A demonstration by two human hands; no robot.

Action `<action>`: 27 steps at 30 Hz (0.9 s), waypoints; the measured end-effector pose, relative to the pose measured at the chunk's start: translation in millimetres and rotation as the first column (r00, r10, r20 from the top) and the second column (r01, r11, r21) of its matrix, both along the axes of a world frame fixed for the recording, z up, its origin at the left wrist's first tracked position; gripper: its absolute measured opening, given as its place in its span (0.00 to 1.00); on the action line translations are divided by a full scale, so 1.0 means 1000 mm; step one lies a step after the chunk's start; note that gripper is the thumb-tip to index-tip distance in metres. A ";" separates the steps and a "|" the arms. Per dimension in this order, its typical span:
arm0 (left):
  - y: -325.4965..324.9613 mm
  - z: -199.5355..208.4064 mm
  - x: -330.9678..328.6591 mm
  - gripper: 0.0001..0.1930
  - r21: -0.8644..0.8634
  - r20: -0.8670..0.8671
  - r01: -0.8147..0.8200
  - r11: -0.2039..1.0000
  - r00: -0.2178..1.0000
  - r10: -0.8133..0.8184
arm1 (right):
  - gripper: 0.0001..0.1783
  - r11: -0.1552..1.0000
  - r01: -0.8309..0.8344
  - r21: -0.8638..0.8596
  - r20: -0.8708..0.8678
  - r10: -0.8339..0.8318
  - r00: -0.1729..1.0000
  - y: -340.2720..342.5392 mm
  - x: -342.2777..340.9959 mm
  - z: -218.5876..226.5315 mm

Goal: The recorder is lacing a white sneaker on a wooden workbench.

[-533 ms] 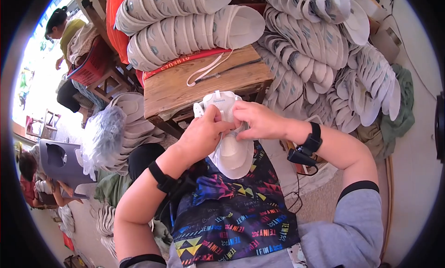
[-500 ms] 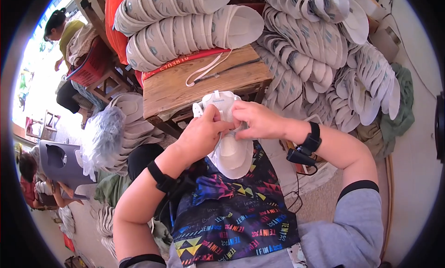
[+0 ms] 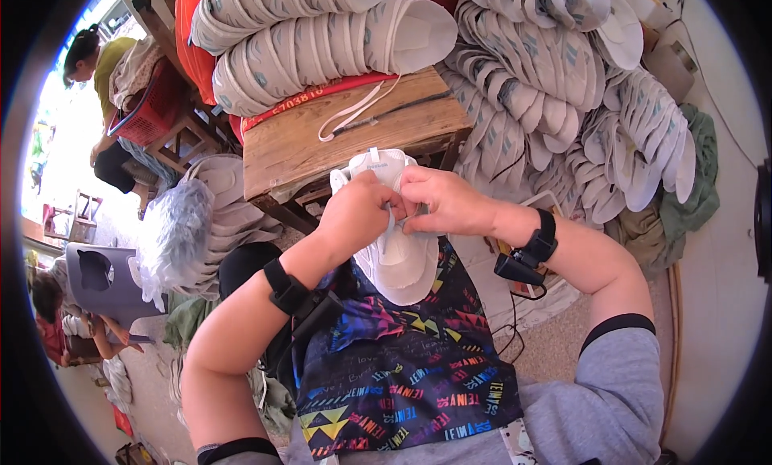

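Shoe (image 3: 404,286), white, is in the middle of the frame, its rounded end toward the lower edge, above the patterned apron (image 3: 410,384). Left hand (image 3: 358,211) and right hand (image 3: 444,201) meet over its upper part, each grip closed on it with fingertips bunched close together; exactly what they pinch is partly hidden. Beyond, toward the top of the frame, the wooden desk (image 3: 310,161) carries a white strap (image 3: 350,113) and nested uppers (image 3: 318,59) on red cloth (image 3: 342,85). More uppers (image 3: 535,63) pile up at upper right.
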State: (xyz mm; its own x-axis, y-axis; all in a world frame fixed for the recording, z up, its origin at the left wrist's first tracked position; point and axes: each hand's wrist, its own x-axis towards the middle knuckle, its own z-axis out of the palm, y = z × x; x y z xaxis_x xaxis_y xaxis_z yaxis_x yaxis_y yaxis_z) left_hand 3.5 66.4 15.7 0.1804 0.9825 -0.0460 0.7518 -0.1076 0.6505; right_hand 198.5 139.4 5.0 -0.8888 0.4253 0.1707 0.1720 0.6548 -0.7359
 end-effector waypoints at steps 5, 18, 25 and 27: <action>0.010 -0.001 -0.011 0.08 0.084 0.094 -0.047 0.995 0.995 0.039 | 0.14 1.000 -0.019 0.023 -0.014 0.019 1.000 -0.001 0.001 0.011; -0.015 0.018 -0.021 0.20 -0.360 0.780 -0.155 0.920 0.492 0.388 | 0.11 0.925 0.378 -0.038 -0.286 -0.373 0.883 -0.009 -0.033 0.046; -0.017 0.019 -0.025 0.18 -0.264 0.887 -0.114 0.958 0.362 0.288 | 0.12 0.921 0.289 0.260 0.179 -0.340 0.923 -0.021 -0.027 0.030; -0.018 0.011 -0.018 0.15 -0.146 0.865 -0.234 0.961 0.442 0.239 | 0.11 0.918 0.275 0.286 0.176 -0.332 0.927 -0.030 -0.030 0.023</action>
